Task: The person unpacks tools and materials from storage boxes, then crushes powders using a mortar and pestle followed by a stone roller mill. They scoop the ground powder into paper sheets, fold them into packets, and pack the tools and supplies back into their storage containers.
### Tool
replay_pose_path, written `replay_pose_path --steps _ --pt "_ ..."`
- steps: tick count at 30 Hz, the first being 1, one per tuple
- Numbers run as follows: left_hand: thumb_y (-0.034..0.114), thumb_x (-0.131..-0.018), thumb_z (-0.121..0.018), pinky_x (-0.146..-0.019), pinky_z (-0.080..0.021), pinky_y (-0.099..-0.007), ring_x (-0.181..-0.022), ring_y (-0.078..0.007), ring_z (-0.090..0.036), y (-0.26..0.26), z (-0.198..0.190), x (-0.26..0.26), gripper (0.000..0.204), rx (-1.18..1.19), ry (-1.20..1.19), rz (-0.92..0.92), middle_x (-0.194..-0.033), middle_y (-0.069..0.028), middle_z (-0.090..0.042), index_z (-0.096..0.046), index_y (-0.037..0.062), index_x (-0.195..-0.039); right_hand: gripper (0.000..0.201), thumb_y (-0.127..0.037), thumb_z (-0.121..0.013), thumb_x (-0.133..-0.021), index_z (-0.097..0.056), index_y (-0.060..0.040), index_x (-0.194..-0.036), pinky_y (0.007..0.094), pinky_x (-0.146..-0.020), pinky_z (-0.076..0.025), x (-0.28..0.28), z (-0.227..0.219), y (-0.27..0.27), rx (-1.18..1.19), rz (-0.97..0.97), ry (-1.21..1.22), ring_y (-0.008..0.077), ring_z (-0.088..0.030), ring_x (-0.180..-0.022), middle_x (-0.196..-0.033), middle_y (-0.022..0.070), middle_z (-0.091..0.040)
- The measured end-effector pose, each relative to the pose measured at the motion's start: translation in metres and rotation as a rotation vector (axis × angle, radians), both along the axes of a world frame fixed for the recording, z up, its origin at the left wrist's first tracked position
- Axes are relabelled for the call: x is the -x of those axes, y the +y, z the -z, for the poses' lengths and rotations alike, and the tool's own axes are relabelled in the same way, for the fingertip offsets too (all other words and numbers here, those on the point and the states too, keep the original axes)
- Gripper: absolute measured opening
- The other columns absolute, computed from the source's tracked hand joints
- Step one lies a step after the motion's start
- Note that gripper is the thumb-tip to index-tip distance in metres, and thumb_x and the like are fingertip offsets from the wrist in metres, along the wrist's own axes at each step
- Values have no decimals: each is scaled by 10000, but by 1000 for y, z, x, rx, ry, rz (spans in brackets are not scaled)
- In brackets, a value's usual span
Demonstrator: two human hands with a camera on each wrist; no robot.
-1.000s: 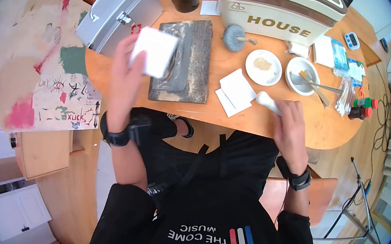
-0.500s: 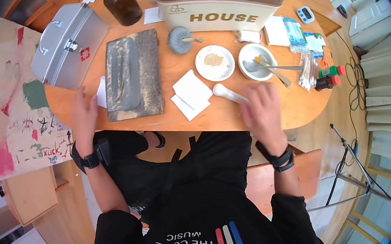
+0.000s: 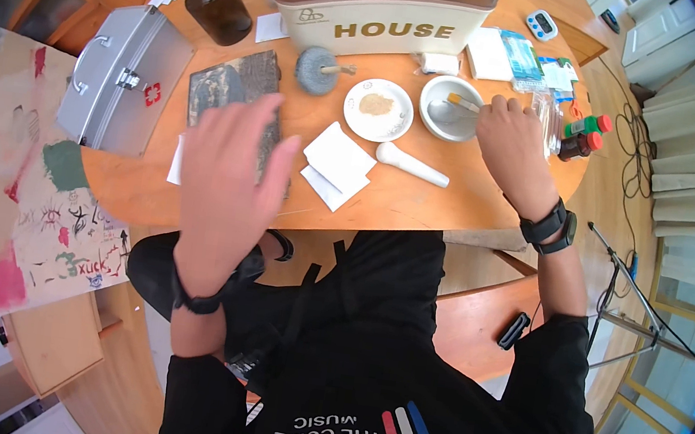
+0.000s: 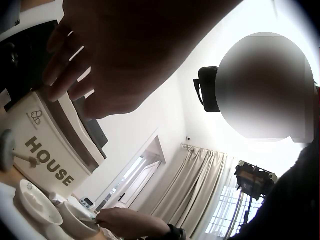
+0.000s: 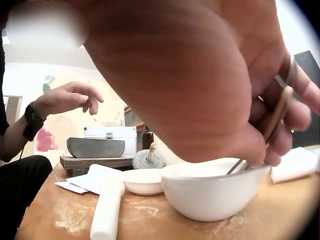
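Observation:
My right hand (image 3: 515,147) is at the white mortar (image 3: 448,134), its curled fingers gripping a wooden handle (image 5: 278,115) and a metal one beside it. Their lower ends, a spoon (image 3: 440,113) and what looks like a yellow-bristled brush (image 3: 465,103), lean in the mortar. Raised with fingers apart and nothing in it, my left hand (image 3: 230,175) overlaps the grey stone trough (image 3: 215,92) on its dark wooden board (image 3: 263,74) in the head view. The white pestle (image 3: 411,164) lies on the table before the mortar, beside folded white papers (image 3: 338,159).
A white dish (image 3: 349,117) of tan powder sits left of the mortar, with a stone grinding wheel (image 3: 316,72) behind. Along the back stand a silver case (image 3: 131,92), a brown jar (image 3: 218,11) and a large "HOUSE" box (image 3: 370,44). Small bottles (image 3: 581,145) are at the right.
My left hand has set a white paper down left of the board, then risen rightward. My right hand has let go of the pestle and moved to the utensil handles in the mortar.

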State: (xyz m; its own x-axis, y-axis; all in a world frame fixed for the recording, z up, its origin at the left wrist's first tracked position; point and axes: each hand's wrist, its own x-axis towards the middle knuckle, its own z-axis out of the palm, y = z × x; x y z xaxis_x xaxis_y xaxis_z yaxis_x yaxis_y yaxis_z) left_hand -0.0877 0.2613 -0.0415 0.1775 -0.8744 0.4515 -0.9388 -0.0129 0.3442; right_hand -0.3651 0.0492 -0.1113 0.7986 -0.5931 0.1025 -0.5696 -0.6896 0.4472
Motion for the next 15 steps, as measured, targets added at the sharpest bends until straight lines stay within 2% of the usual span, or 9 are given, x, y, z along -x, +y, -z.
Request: replay_pose_path --steps 3,6,7,9,10,11,12,13,15 --pt "168 -886 -750 -882 -470 -448 -991 -353 -615 -18 14 5 363 -121 57 26 -1040 -151 -667 -654 18 -1202 82 -67 -699 -805 -670 -59 -881 354 -692 -517 10 6 -1 17 16 -39 235 -663 -873 -873 80 -627" --pt "175 -906 -740 -914 -491 -435 -1035 -349 -637 -34 38 15 365 -193 130 63 -1072 -135 -679 -643 12 -1219 121 -46 -678 -809 -643 -40 -925 374 -691 -529 21 3 3 25 30 -119 256 -660 -873 -907 96 -604" --pt "175 -906 -740 -914 -491 -435 -1035 -349 -637 -41 43 18 365 -198 130 60 -1072 -135 -679 -643 12 -1219 115 -37 -659 -839 -621 -29 -947 392 -692 -530 26 0 7 -40 49 -198 278 -654 -874 -909 109 -593" --pt "191 -900 -746 -958 -495 -439 -1127 -366 -626 -56 51 24 461 -348 149 54 -1171 -169 -669 -604 2 -1296 109 -29 -640 -868 -599 -18 -969 410 -693 -531 31 -1 16 -104 61 -279 300 -648 -875 -911 122 -583" --pt "191 -900 -746 -958 -495 -439 -1127 -366 -626 -64 57 26 461 -348 147 51 -1171 -169 -669 -604 2 -1296 84 -30 -614 -909 -585 -7 -984 429 -692 -523 32 -2 23 -181 67 -418 330 -635 -858 -914 141 -573" --pt "211 -893 -753 -987 -491 -444 -1173 -375 -608 -72 65 27 516 -293 166 127 -1229 -189 -647 -580 -5 -1328 63 -31 -588 -950 -570 3 -999 449 -690 -515 33 -1 26 -258 75 -558 361 -623 -841 -918 160 -563" --pt "231 -885 -759 -1016 -486 -449 -1219 -384 -590 -80 69 30 571 -241 183 206 -1287 -209 -626 -557 -13 -1361 63 -31 -588 -950 -570 3 -999 449 -690 -515 34 3 27 -261 74 -562 361 -623 -841 -918 160 -563" --pt "231 -885 -759 -1016 -486 -449 -1219 -384 -590 -87 73 35 571 -248 178 206 -1287 -209 -626 -557 -13 -1361 59 -38 -569 -978 -568 4 -1019 462 -693 -505 36 11 28 -318 102 -643 385 -613 -831 -930 172 -559" --pt "260 -825 -816 -942 -515 -486 -1152 -401 -596 -101 76 47 635 -231 188 163 -1238 -218 -605 -553 -29 -1326 62 -45 -549 -1005 -567 4 -1038 476 -696 -495 39 25 30 -381 136 -736 409 -603 -820 -941 183 -556"
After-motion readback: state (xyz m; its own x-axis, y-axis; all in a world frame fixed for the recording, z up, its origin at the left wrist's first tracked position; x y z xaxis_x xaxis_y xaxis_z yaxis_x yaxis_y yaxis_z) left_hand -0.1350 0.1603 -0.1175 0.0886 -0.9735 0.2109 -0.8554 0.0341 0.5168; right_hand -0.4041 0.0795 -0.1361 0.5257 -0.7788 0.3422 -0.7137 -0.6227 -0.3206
